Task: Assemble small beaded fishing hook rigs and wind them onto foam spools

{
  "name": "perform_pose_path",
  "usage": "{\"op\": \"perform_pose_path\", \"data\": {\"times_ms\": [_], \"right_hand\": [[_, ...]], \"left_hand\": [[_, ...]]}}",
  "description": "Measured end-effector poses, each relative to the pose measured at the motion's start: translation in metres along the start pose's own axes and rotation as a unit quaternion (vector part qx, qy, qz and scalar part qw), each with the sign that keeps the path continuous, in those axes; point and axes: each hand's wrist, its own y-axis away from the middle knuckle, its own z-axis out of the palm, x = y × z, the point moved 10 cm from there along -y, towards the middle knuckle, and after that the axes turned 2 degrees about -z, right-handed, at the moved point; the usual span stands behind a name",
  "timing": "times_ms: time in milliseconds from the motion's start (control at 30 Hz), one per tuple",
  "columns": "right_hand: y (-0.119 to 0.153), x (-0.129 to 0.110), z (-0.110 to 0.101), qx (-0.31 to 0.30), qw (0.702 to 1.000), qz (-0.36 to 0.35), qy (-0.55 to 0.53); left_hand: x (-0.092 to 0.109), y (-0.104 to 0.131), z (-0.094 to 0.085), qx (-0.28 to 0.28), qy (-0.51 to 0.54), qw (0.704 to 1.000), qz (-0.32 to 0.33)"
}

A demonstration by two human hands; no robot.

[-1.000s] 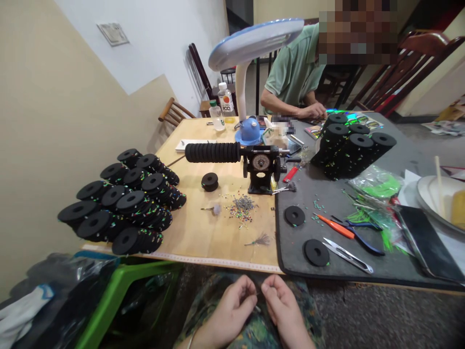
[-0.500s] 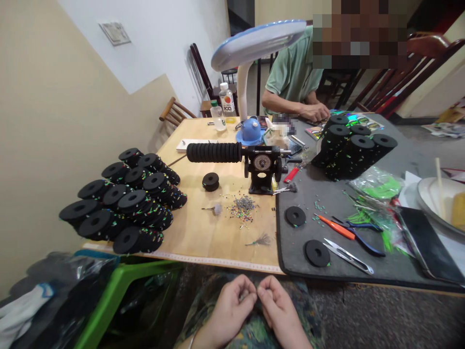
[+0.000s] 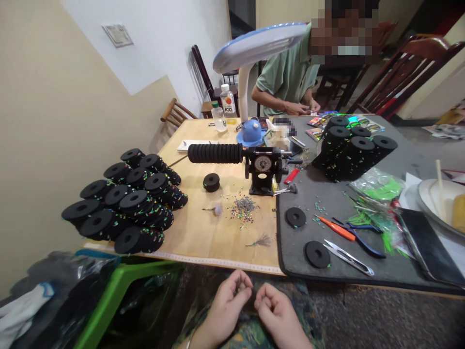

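Observation:
My left hand (image 3: pixel 228 306) is curled over my lap below the table's front edge, thumb pressed against the bent fingers. Beside it, a small gap apart, my right hand (image 3: pixel 277 314) is pinched in the same way. Anything between the fingers of either hand is too small or hidden to make out. On the table beyond lie a bundle of fine wires (image 3: pixel 262 240), a scatter of small beads (image 3: pixel 244 206) and a black foam ring (image 3: pixel 317 254). Silver thread snips (image 3: pixel 349 258) rest on the dark mat (image 3: pixel 290 252).
Stacks of black foam spools (image 3: pixel 132 201) stand left, others (image 3: pixel 358 150) at the back right. A black winding device (image 3: pixel 262 167) holds a row of foam rings (image 3: pixel 215 153). Behind are a blue-based lamp (image 3: pixel 250 132) and a person in a green shirt (image 3: pixel 285 80). Pliers (image 3: pixel 366 241) lie right.
My hands have drawn slightly apart, still closed. The person across the table has leaned left, and their hands are now together near the table's far edge.

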Motion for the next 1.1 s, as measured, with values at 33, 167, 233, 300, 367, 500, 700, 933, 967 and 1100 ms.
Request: {"op": "perform_pose_path", "data": {"times_ms": [33,167,233,300,367,500,700,933,967,1100], "right_hand": [[0.001,0.002,0.001,0.000,1.000,0.004,-0.002],[0.004,0.017,0.005,-0.005,0.998,0.040,-0.047],[0.005,0.020,0.004,0.001,0.996,0.052,-0.073],[0.005,0.018,0.002,0.011,0.994,0.059,-0.093],[0.005,0.014,0.000,0.015,0.992,0.063,-0.109],[0.004,0.012,0.002,0.012,0.986,0.077,-0.148],[0.004,0.022,0.008,0.001,0.980,0.086,-0.178],[0.005,0.021,0.009,-0.010,0.981,0.088,-0.175],[0.005,0.021,0.010,-0.011,0.980,0.088,-0.176],[0.004,0.018,0.010,-0.015,0.981,0.084,-0.175]], "left_hand": [[0.000,0.000,-0.001,0.006,0.003,1.000,0.004],[0.000,0.000,-0.008,0.033,0.002,0.999,0.014],[0.000,0.001,-0.015,0.055,0.011,0.998,0.010],[0.000,0.003,-0.025,0.077,0.029,0.997,0.001],[0.000,0.006,-0.032,0.082,0.045,0.996,-0.007],[-0.001,0.012,-0.030,0.030,0.043,0.998,-0.022],[0.001,0.014,-0.012,-0.031,-0.015,0.999,-0.019],[0.008,0.005,0.001,-0.031,-0.033,0.999,-0.001],[0.009,0.004,0.000,-0.023,-0.037,0.999,0.002],[0.014,0.002,-0.010,0.004,-0.046,0.999,0.013]]}}
